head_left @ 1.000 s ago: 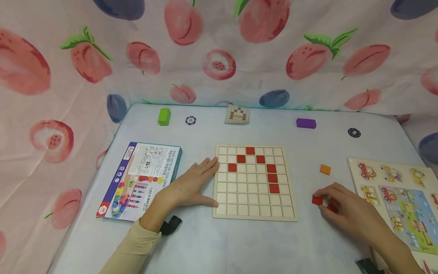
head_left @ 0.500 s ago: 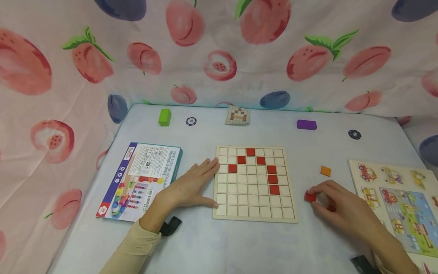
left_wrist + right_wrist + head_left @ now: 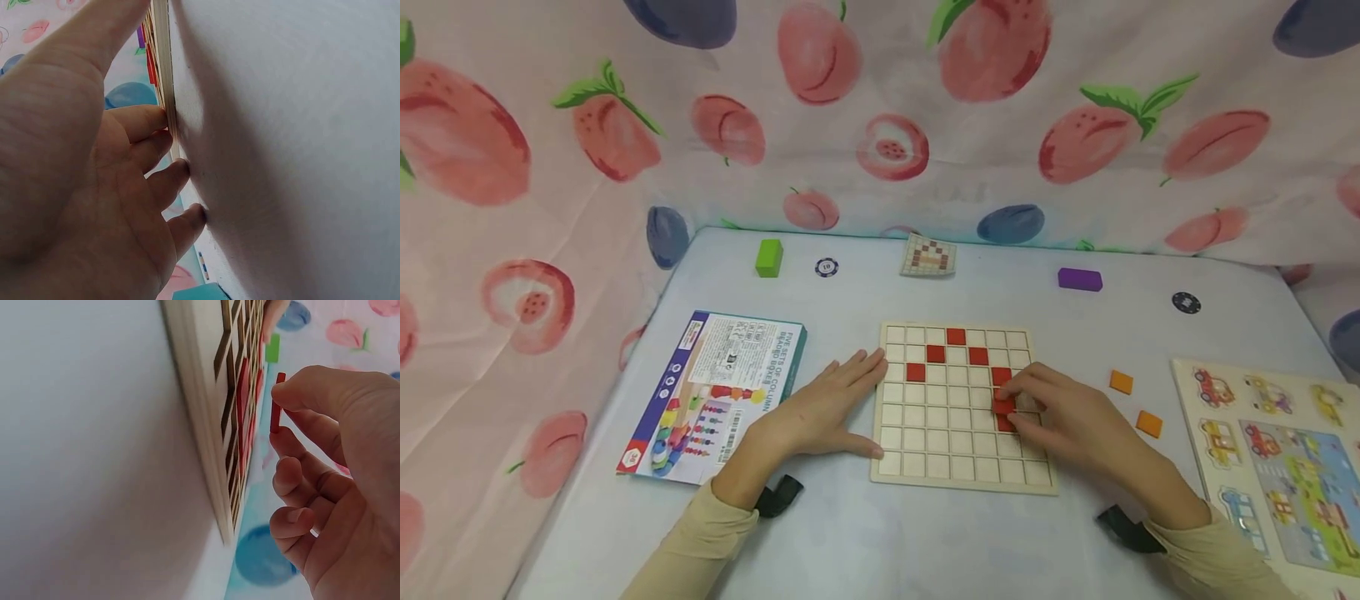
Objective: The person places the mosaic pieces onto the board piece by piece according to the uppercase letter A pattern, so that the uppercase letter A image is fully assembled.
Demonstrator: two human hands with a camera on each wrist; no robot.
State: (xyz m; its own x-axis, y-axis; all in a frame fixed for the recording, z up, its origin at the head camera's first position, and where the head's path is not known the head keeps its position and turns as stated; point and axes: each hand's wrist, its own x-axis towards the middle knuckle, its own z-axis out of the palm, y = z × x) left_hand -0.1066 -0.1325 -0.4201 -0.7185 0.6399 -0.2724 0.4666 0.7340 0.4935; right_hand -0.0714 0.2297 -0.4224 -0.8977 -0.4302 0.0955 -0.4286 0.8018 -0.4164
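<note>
Right hand: the right hand (image 3: 1063,417) is seen over the right part of the grid board (image 3: 958,479), right of frame centre. A red tile (image 3: 1004,406) is pinched in its grip, between thumb and forefinger.
Red tile: in the right wrist view the same tile (image 3: 277,403) is shown held edge-on just off the board's face (image 3: 200,394), not yet seated in a cell, as far as can be told.
Left hand: the left hand (image 3: 820,408) is laid flat on the worktop (image 3: 865,542), fingers straight, nothing held. Its fingertips (image 3: 164,117) are pressed against the board's left edge.
Grid board: a wooden tray of square cells, at frame centre. Red tiles are already seated in several cells, arranged in an arch with one at the top (image 3: 956,336); most other cells are bare wood.
Loose tiles: two orange tiles (image 3: 1122,382) (image 3: 1148,423) are lying on the worktop right of the board, apart from it.
Pattern card: a small card (image 3: 928,255) with a matching arch is propped at the back edge, upper centre.
Other stuff: a toy box (image 3: 715,392) is lying flat at left, a vehicle puzzle (image 3: 1277,450) at lower right, a green block (image 3: 769,257) and a purple block (image 3: 1079,279) toward the back.
</note>
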